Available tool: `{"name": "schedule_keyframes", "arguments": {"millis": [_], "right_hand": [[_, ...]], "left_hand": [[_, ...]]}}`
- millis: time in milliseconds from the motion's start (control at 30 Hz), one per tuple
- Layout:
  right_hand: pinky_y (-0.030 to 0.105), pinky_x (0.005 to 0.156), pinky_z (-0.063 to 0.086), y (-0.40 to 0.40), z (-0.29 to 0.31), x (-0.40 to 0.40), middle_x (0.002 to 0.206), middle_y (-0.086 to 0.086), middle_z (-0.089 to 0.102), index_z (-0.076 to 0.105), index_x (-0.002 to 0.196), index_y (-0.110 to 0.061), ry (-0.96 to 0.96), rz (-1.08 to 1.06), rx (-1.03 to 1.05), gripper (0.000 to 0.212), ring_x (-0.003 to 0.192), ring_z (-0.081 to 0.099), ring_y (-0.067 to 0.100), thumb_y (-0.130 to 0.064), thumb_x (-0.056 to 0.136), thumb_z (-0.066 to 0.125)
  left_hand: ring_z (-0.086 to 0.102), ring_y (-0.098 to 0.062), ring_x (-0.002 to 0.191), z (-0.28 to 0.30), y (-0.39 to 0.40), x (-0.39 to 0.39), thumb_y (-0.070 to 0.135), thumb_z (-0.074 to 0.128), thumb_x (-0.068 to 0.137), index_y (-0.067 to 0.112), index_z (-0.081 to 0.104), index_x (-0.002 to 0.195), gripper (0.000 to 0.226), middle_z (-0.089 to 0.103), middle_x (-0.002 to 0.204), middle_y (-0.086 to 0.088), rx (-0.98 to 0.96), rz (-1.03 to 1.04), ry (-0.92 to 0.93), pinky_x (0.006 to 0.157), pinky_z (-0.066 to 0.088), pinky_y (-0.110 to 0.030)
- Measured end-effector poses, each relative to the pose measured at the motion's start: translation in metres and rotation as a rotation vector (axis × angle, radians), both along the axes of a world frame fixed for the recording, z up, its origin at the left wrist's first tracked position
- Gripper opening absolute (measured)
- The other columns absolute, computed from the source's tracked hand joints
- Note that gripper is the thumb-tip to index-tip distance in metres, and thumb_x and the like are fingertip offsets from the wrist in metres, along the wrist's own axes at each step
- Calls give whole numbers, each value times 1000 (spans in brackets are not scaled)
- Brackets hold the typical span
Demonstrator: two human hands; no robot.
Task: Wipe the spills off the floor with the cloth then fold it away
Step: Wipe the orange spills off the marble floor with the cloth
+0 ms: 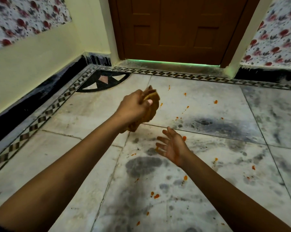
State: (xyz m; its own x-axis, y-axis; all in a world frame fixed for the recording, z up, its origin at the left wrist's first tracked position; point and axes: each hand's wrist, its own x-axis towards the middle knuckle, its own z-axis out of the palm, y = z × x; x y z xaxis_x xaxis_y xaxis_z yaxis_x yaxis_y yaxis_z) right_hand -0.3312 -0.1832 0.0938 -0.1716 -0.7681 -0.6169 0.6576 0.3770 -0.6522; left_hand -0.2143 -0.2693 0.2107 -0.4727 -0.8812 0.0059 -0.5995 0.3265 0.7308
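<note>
My left hand [134, 108] is raised above the floor and shut on a bunched brown-yellow cloth [152, 106], which hangs down from my fist. My right hand [172, 145] is lower and to the right, open with fingers spread and palm turned up, holding nothing. Several small orange-red spills dot the grey-veined marble floor [208, 164]: one drop [215, 102] lies far right of the cloth, one [184, 138] shows just beside my right hand, and a pair [155, 195] lies nearer to me between my forearms.
A closed brown door [175, 27] stands straight ahead with a lit gap at its foot. A yellow wall with black skirting [32, 104] runs along the left. A patterned tile border [46, 113] edges the floor. Floral wall panels [278, 39] flank the door.
</note>
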Motion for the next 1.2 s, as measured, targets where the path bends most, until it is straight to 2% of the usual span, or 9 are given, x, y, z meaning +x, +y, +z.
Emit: {"name": "schedule_keyframes", "arguments": {"millis": [100,233,433,533,633,800,967,1100,1200], "right_hand": [[50,98,33,-4,3,19,123,16,46,30,144,-16,-155,-37,26,66,95,50,33,-59,93,30],[45,86,42,-1,4,30,107,14,63,62,112,-16,-279,-156,-68,63,95,57,31,-64,91,27],[40,71,56,5,6,29,84,8,72,70,88,-21,-262,-305,-340,42,81,67,26,-57,82,49],[30,52,57,5,5,29,76,4,72,64,99,-20,-307,-330,-399,37,69,69,21,-52,85,51],[38,66,52,4,-1,21,77,9,72,61,96,-16,-325,-294,-288,58,81,63,27,-58,94,21],[54,90,48,4,1,15,116,22,64,60,119,-8,-375,-155,-292,84,107,61,39,-75,71,42],[46,77,52,3,5,15,81,14,73,61,102,-8,-264,-93,-260,32,77,68,31,-34,90,47],[50,83,47,3,3,12,102,20,66,61,108,-7,-248,-105,-205,37,93,60,38,-33,89,43],[51,88,45,3,1,6,105,19,66,61,110,-9,-272,-110,-193,40,97,58,39,-37,87,44]], "left_hand": [[51,-18,99,3,14,-12,30,46,97,17,43,131,37,55,123,-7,-7,-103,-7,82,46,-33],[55,-25,112,-6,31,-18,32,50,95,20,41,137,45,54,128,-7,298,-217,95,91,50,-38],[68,-11,85,-20,42,-14,21,68,83,15,62,115,33,70,98,0,640,-253,301,73,56,-22],[68,-9,81,-20,40,-14,7,72,78,19,62,108,33,70,93,2,690,-299,343,70,56,-19],[65,-15,81,-23,27,-6,1,66,80,18,64,98,25,68,90,-3,696,-151,374,73,56,-24],[63,-23,82,-49,12,15,10,56,86,16,63,90,10,66,90,-9,734,109,310,75,52,-32],[61,-25,98,-71,12,27,13,58,88,21,62,105,19,64,105,-7,545,88,243,84,52,-38],[60,-23,90,-82,4,34,14,50,92,14,60,106,17,62,102,-9,563,203,253,76,53,-35],[54,-24,113,-96,5,42,40,48,94,19,53,122,35,56,126,-9,780,179,373,98,45,-40]]}}
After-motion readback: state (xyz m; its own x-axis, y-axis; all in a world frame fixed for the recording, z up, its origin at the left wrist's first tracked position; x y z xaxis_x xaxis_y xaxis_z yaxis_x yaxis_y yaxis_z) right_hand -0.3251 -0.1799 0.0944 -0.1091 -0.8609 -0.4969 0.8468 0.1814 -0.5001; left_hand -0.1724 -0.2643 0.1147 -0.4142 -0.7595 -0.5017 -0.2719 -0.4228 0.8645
